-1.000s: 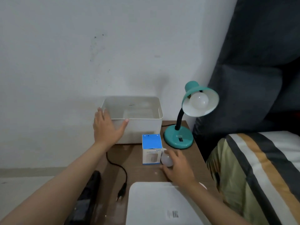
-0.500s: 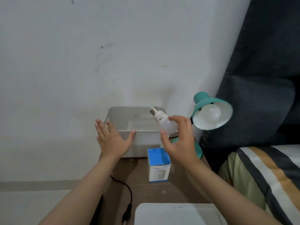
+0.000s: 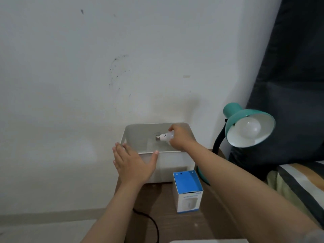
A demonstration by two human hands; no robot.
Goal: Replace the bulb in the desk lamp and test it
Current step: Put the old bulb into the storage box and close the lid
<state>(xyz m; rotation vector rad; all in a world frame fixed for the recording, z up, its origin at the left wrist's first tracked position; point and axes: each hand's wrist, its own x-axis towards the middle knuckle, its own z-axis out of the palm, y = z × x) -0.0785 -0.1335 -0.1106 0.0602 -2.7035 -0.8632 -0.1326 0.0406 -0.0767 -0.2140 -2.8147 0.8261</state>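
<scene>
My right hand point(image 3: 181, 137) fingers grip the loose bulb point(image 3: 165, 137) sideways inside the white bin point(image 3: 175, 163); my left hand point(image 3: 134, 163), open, steadies the bin's front. Dropped carelessly, the bulb could crack.

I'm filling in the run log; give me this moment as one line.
right hand: holds loose bulb inside white bin | left hand: flat on bin front | lamp: bulb fitted, unlit
</scene>
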